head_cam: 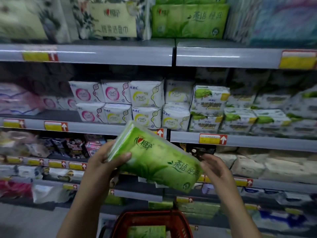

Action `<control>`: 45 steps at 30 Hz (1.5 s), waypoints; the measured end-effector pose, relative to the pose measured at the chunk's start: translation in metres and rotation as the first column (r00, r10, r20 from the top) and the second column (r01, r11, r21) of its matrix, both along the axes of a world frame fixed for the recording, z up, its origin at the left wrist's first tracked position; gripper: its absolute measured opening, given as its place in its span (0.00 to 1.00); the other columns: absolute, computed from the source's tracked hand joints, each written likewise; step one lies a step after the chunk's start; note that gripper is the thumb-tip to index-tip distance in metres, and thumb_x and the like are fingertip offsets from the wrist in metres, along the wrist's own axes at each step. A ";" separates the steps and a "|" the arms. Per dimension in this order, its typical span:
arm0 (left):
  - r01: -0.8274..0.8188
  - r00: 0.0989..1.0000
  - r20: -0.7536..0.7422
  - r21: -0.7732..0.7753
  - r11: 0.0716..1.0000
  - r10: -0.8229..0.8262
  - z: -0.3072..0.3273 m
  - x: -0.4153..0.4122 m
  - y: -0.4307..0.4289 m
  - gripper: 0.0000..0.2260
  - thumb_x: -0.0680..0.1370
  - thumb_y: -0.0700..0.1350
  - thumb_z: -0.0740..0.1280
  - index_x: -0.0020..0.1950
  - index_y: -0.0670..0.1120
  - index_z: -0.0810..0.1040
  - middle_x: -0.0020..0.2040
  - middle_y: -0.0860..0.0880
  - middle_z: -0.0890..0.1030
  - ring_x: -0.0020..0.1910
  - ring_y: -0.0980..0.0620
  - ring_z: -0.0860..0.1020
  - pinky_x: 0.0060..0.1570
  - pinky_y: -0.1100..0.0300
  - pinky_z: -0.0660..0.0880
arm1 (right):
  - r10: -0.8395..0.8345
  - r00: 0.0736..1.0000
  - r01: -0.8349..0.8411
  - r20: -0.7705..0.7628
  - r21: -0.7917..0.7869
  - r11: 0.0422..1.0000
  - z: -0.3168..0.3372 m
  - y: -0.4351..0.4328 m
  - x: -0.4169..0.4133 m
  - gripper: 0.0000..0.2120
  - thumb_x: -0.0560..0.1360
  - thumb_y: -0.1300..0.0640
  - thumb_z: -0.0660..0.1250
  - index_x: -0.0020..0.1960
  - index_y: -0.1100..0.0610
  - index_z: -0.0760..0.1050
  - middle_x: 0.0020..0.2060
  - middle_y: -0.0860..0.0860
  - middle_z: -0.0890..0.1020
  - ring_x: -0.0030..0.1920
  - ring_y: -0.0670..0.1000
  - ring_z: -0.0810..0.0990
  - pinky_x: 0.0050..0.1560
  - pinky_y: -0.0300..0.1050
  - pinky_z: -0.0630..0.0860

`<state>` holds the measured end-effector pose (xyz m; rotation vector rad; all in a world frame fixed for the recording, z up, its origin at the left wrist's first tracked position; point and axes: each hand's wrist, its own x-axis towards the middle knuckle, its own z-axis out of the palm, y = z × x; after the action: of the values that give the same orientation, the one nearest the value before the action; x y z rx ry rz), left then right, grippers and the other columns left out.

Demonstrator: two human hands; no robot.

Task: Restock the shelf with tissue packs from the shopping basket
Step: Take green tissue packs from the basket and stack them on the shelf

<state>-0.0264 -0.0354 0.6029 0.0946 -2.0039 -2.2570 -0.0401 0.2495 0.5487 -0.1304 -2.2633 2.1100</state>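
Tissue pack, green, tilts above the red shopping basket; left hand grips its upper end, right hand touches its lower end with relaxed fingers.

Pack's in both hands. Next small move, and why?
Probably raise the green tissue pack toward the top shelf: matching green packs stand there, up and right of it. The left hand grips one end, the right hand steadies the other.

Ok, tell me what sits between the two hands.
The green tissue pack, in the head view: the left hand grips its upper end, and the right hand is at its lower end, fingers relaxed.
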 end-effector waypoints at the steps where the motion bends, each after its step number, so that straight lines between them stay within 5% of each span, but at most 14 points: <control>1: -0.005 1.000 0.005 0.034 0.999 0.005 0.002 0.001 0.000 0.28 0.55 0.52 0.78 0.54 0.52 0.82 0.50 0.45 0.85 0.49 0.44 0.83 0.42 0.52 0.80 | -0.005 1.000 0.005 0.000 -0.011 1.000 0.002 0.002 0.000 0.19 0.69 0.45 0.67 0.59 0.45 0.73 0.60 0.43 0.77 0.64 0.48 0.73 0.61 0.47 0.71; 6: -0.031 0.999 0.020 0.120 0.992 0.029 0.011 0.007 0.004 0.33 0.51 0.57 0.81 0.55 0.55 0.82 0.51 0.51 0.85 0.49 0.50 0.83 0.36 0.62 0.78 | -0.005 1.000 0.006 0.015 -0.098 0.995 0.011 0.013 -0.001 0.16 0.75 0.52 0.65 0.63 0.46 0.71 0.54 0.37 0.73 0.63 0.47 0.72 0.61 0.47 0.70; 11: -0.050 0.999 0.007 0.213 0.976 0.050 0.020 0.003 0.008 0.29 0.60 0.52 0.78 0.59 0.47 0.79 0.50 0.48 0.84 0.47 0.52 0.83 0.37 0.61 0.80 | 0.070 0.995 -0.058 0.064 -0.172 0.983 0.026 0.017 0.000 0.16 0.76 0.52 0.65 0.61 0.43 0.65 0.55 0.40 0.73 0.63 0.47 0.70 0.61 0.44 0.68; 14: -0.065 0.998 0.030 0.348 0.935 0.059 0.023 0.001 0.015 0.22 0.63 0.47 0.73 0.57 0.45 0.79 0.50 0.46 0.85 0.49 0.49 0.83 0.38 0.60 0.81 | 0.069 0.997 -0.063 0.031 -0.157 0.986 0.039 0.018 0.001 0.36 0.67 0.41 0.69 0.72 0.46 0.63 0.68 0.43 0.69 0.70 0.48 0.66 0.69 0.50 0.66; 17: -0.077 0.997 0.032 0.375 0.924 0.070 0.025 0.000 0.021 0.40 0.48 0.55 0.83 0.58 0.45 0.79 0.54 0.44 0.84 0.52 0.47 0.83 0.43 0.56 0.82 | 0.022 0.999 -0.028 -0.044 -0.143 0.989 0.048 0.024 0.000 0.49 0.55 0.31 0.74 0.72 0.45 0.65 0.69 0.44 0.71 0.69 0.49 0.69 0.69 0.55 0.68; 19: -0.096 0.995 0.027 0.370 0.924 0.093 0.028 0.001 0.026 0.42 0.45 0.57 0.83 0.57 0.47 0.79 0.54 0.46 0.84 0.50 0.49 0.83 0.40 0.58 0.82 | -0.019 0.996 0.005 -0.084 -0.171 0.985 0.057 0.025 -0.001 0.48 0.56 0.34 0.76 0.71 0.47 0.67 0.67 0.44 0.73 0.67 0.48 0.70 0.67 0.53 0.69; 22: -0.156 0.986 0.006 0.350 0.924 0.164 0.036 0.003 0.034 0.39 0.53 0.55 0.79 0.63 0.51 0.77 0.57 0.49 0.83 0.54 0.49 0.82 0.41 0.57 0.80 | -0.040 0.991 0.007 -0.125 -0.248 0.969 0.063 0.029 -0.001 0.40 0.63 0.44 0.74 0.72 0.50 0.66 0.64 0.43 0.73 0.66 0.47 0.70 0.66 0.49 0.69; 25: -0.256 0.958 -0.029 0.355 0.899 0.285 0.039 0.000 0.038 0.28 0.67 0.50 0.70 0.67 0.52 0.72 0.65 0.48 0.77 0.59 0.48 0.78 0.44 0.56 0.76 | -0.054 0.985 0.018 -0.165 -0.208 0.978 0.070 0.028 -0.001 0.48 0.56 0.35 0.77 0.71 0.50 0.68 0.67 0.48 0.74 0.67 0.50 0.71 0.67 0.52 0.69; 32: -0.233 0.949 -0.107 0.402 0.886 0.298 0.055 -0.015 0.036 0.06 0.74 0.43 0.65 0.49 0.53 0.73 0.53 0.48 0.80 0.51 0.51 0.79 0.35 0.61 0.79 | -0.112 0.972 0.051 -0.207 -0.282 0.958 0.099 0.026 -0.012 0.22 0.70 0.56 0.70 0.62 0.45 0.71 0.55 0.38 0.75 0.58 0.45 0.74 0.65 0.57 0.71; 35: -0.175 0.950 -0.167 0.418 0.891 0.265 0.069 -0.026 0.033 0.06 0.68 0.45 0.68 0.42 0.52 0.74 0.55 0.47 0.79 0.52 0.49 0.78 0.36 0.63 0.81 | -0.146 0.949 0.075 -0.278 -0.252 0.965 0.114 0.022 -0.016 0.41 0.54 0.35 0.78 0.64 0.45 0.72 0.62 0.44 0.78 0.62 0.48 0.77 0.61 0.55 0.75; 37: -0.143 0.943 -0.213 0.433 0.890 0.256 0.078 -0.035 0.032 0.04 0.70 0.44 0.67 0.39 0.53 0.75 0.54 0.48 0.79 0.50 0.50 0.79 0.38 0.63 0.81 | -0.178 0.929 0.108 -0.324 -0.222 0.969 0.126 0.023 -0.022 0.50 0.45 0.29 0.77 0.64 0.46 0.74 0.59 0.45 0.81 0.59 0.46 0.79 0.58 0.49 0.76; 41: -0.117 0.922 -0.291 0.417 0.901 0.254 0.096 -0.057 0.026 0.11 0.77 0.39 0.63 0.38 0.52 0.77 0.48 0.51 0.80 0.43 0.55 0.80 0.38 0.66 0.79 | -0.174 0.903 0.117 -0.392 -0.164 0.979 0.157 0.023 -0.033 0.34 0.61 0.43 0.74 0.66 0.49 0.73 0.58 0.46 0.81 0.60 0.48 0.78 0.59 0.49 0.75; 43: -0.069 0.917 -0.339 0.389 0.919 0.212 0.109 -0.067 0.021 0.02 0.73 0.45 0.68 0.41 0.52 0.80 0.46 0.53 0.81 0.40 0.59 0.82 0.40 0.66 0.80 | -0.177 0.885 0.139 -0.431 -0.120 0.983 0.171 0.022 -0.040 0.25 0.65 0.47 0.70 0.62 0.46 0.75 0.54 0.42 0.83 0.55 0.44 0.80 0.56 0.44 0.75; 45: -0.053 0.905 -0.389 0.304 0.951 0.175 0.126 -0.077 0.016 0.11 0.62 0.53 0.73 0.42 0.53 0.82 0.42 0.55 0.82 0.40 0.59 0.82 0.44 0.63 0.80 | -0.178 0.863 0.145 -0.472 -0.104 0.984 0.188 0.019 -0.046 0.20 0.66 0.48 0.69 0.58 0.44 0.76 0.51 0.39 0.83 0.51 0.39 0.81 0.53 0.41 0.75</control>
<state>-0.1037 -0.0190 0.7286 -0.2162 -1.4164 -2.2432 -0.0856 0.2682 0.7368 0.1796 -1.8267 1.8688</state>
